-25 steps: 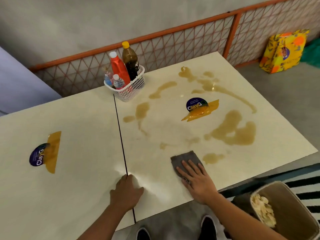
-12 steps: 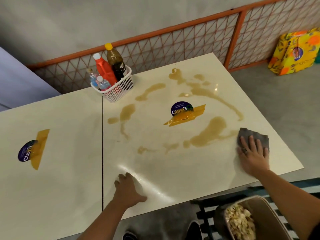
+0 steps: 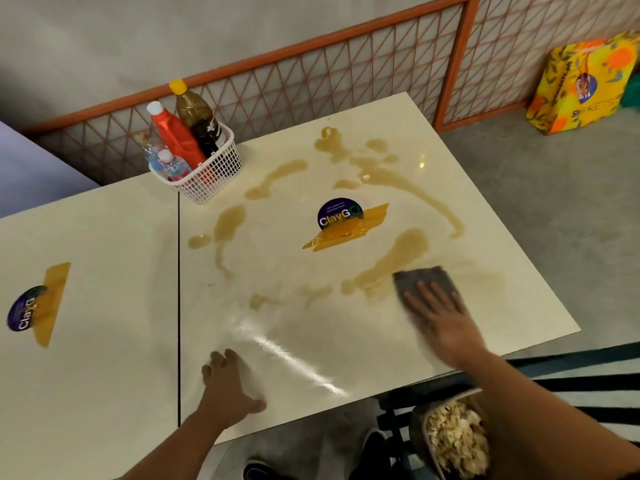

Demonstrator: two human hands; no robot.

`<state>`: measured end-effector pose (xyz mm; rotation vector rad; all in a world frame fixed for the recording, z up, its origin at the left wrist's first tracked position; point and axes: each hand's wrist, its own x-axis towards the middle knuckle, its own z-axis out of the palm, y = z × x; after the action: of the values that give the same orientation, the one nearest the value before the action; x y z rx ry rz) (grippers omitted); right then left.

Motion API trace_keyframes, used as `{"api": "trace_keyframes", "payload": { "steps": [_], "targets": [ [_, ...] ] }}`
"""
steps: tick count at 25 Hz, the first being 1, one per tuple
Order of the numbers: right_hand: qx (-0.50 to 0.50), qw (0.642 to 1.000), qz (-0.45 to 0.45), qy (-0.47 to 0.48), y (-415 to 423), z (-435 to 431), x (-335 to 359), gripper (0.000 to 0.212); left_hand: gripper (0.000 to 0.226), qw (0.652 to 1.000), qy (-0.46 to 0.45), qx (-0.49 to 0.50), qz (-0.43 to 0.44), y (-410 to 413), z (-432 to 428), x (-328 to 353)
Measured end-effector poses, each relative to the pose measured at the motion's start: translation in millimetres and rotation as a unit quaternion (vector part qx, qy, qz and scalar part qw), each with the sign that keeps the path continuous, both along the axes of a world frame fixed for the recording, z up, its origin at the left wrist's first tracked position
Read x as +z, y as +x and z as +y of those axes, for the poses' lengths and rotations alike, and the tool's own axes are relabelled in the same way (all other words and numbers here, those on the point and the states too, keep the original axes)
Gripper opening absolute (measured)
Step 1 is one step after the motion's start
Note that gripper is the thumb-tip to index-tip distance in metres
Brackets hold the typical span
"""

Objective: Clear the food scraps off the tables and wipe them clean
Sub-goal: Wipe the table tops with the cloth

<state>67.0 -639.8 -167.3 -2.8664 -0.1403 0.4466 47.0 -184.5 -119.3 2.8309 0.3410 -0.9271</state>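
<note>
1. A bin [image 3: 420,434] of food scraps sits below the table [image 3: 346,327].
2. The left hand [image 3: 228,389] rests on the table, holding nothing.
3. The right hand [image 3: 441,318], fingers straight, presses a grey cloth [image 3: 420,277] flat at the brown spill [image 3: 401,252].
4. A bottle basket [image 3: 211,180] stands farthest.

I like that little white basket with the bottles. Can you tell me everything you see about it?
The basket looks like white plastic, with walls made of a small open grid and a solid rim. It stands upright at a far corner of the stained table, beside the gap between the tables and close to the orange fence. Inside stand a red bottle with a white cap, a dark bottle with a yellow cap, and a small clear bottle.
</note>
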Motion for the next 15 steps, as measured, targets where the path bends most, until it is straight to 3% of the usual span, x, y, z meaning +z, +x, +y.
{"api": "trace_keyframes", "payload": {
  "steps": [4, 8, 11, 15],
  "targets": [
    [-0.2, 0.979, 0.0, -0.027, 35.8, -109.0, -1.1, 0.076, 0.139, 1.0, 0.022, -0.01, 0.004, -1.9, -1.9, -4.9],
    [-0.318, 0.947, 0.025, -0.025, 64.4, -122.5, -3.9, 0.068, 0.14, 1.0, 0.025, -0.014, 0.004, -1.4, -1.8, -6.9],
    [-0.325, 0.945, 0.01, -0.029, 85.2, -83.8, -9.4, 0.062, 0.14, 0.999, 0.031, -0.017, 0.004, -2.2, -2.1, -6.7],
    [-0.242, 0.97, 0.004, -0.007, 98.3, -1.0, -10.2, 0.062, 0.139, 0.999, 0.04, -0.023, 0.005, -2.4, -1.8, -6.2]
  ]
}}
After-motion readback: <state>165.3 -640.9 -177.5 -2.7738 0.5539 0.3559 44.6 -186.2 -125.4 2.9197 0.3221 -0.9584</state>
